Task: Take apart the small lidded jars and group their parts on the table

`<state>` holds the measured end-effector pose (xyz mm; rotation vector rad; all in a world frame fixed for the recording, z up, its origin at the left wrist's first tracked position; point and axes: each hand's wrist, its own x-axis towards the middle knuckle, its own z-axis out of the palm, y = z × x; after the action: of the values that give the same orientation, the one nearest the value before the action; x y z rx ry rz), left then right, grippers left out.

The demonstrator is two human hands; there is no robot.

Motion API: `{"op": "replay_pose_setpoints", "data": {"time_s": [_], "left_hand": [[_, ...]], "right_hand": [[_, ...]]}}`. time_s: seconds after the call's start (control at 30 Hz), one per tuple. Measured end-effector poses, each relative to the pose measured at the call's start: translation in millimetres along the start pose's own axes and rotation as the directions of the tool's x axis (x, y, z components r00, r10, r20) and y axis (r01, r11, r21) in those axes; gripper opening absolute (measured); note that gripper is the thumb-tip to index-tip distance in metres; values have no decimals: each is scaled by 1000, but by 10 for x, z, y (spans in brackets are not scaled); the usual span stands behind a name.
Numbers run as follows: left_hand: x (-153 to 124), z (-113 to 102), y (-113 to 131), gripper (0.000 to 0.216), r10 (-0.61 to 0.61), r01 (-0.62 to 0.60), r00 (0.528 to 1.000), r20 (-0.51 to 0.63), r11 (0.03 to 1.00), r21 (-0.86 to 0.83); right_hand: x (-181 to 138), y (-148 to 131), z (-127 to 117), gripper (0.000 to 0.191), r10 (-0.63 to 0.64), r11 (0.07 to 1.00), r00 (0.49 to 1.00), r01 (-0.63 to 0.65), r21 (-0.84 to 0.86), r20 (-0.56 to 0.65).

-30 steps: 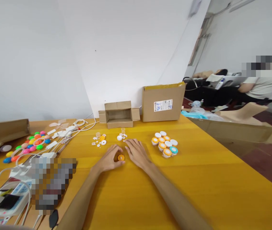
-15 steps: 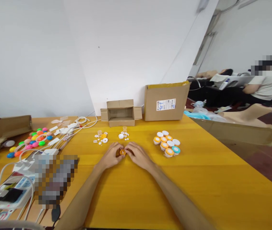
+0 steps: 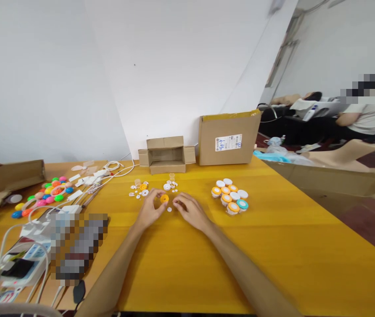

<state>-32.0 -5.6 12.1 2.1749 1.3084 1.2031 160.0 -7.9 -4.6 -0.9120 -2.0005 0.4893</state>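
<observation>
My left hand (image 3: 150, 208) grips a small orange ring-shaped cap (image 3: 164, 198) between thumb and fingers, tilted so that its round face shows. To its right, my right hand (image 3: 192, 211) has its thumb and fingertips drawn together; whether anything small sits in them is hidden. Between the hands a small white disc (image 3: 169, 209) lies on the table. Just beyond are two loose groups of parts, with a white cap (image 3: 167, 187), another orange cap (image 3: 143, 187), a white ring (image 3: 145, 193) and clear cups (image 3: 172, 177).
Several capped clear containers (image 3: 233, 207) cluster on the right. At the back stand a small open carton (image 3: 167, 167) and a large cardboard box (image 3: 228, 154). Colourful balls (image 3: 57, 190), cables and a power strip (image 3: 35, 259) occupy the left. A person (image 3: 372, 114) sits far right.
The orange cap has moved slightly up and left with my left hand and turned. My hands have drawn apart, and the white disc now shows between them.
</observation>
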Motion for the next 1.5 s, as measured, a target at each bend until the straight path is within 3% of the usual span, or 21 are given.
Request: {"op": "replay_pose_setpoints", "data": {"time_s": [0.1,0.3,0.5,0.7,0.87,1.5], "left_hand": [[-1,1,-55,15,-7,10,999,-32,996,88],[-53,54,-114,12,17,-34,994,111,987,154],[-55,32,-20,18,44,-56,992,114,992,110],[-73,51,98,10,92,-99,979,182,994,33],[-69,79,104,7,44,-51,983,181,998,32],[-58,62,113,13,20,-34,984,177,996,80]], "right_hand": [[-16,-35,15,14,-83,993,995,88,-76,62],[-29,-39,89,15,-149,968,981,170,-184,122],[-20,7,121,17,-83,987,995,91,-131,63],[17,-20,133,14,124,982,990,-114,147,-63],[48,-40,161,12,223,929,972,-191,317,-68],[6,-4,124,15,131,978,988,-116,174,-77]]}}
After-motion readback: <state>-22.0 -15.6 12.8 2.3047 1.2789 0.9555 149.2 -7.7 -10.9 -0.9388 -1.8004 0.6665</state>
